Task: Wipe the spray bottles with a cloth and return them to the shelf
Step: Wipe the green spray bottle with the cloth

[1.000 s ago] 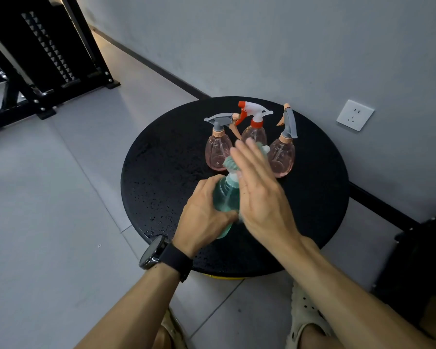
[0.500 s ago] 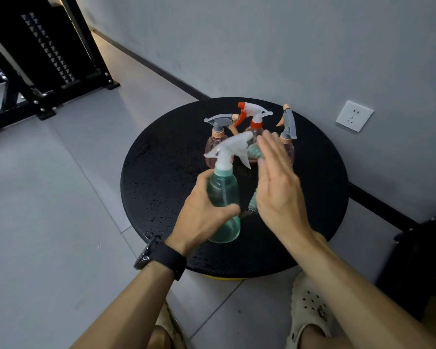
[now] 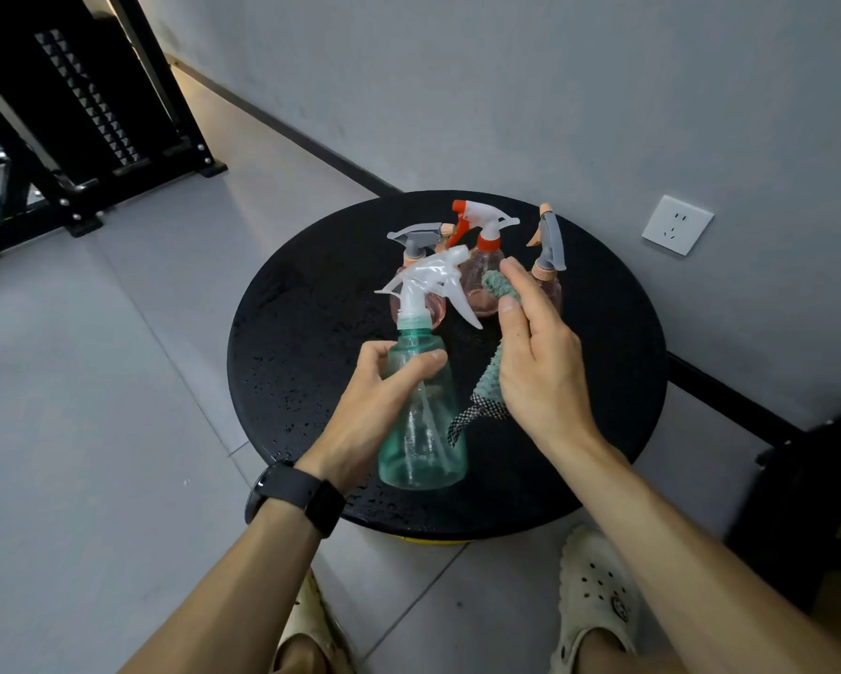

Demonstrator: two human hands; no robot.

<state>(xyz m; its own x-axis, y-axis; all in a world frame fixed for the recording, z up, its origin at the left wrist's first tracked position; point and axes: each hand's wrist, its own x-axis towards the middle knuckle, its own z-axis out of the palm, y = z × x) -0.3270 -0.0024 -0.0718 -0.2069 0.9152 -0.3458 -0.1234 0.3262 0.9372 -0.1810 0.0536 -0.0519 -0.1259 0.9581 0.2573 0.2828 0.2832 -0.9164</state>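
Note:
My left hand [image 3: 374, 411] grips a clear green spray bottle [image 3: 425, 445] with a white trigger head, held upright over the round black table [image 3: 311, 333]. Just right of it, my right hand [image 3: 540, 362] pinches a teal cloth [image 3: 493, 372] between thumb and fingers; the cloth hangs down beside the bottle without touching it. Behind them stand three pink spray bottles: one with a grey head [image 3: 420, 235], one with a red and white head [image 3: 484, 231], one with a grey and peach head [image 3: 549, 255].
The tabletop is wet with droplets. A black metal shelf frame [image 3: 83, 128] stands at the far left on the tiled floor. A wall socket [image 3: 677, 225] is on the grey wall at right. Dark furniture [image 3: 807, 503] sits at the right edge.
My right hand with the cloth has come off the green bottle and moved to the right. The bottle, once covered by that hand, now shows its white head, and is held more upright.

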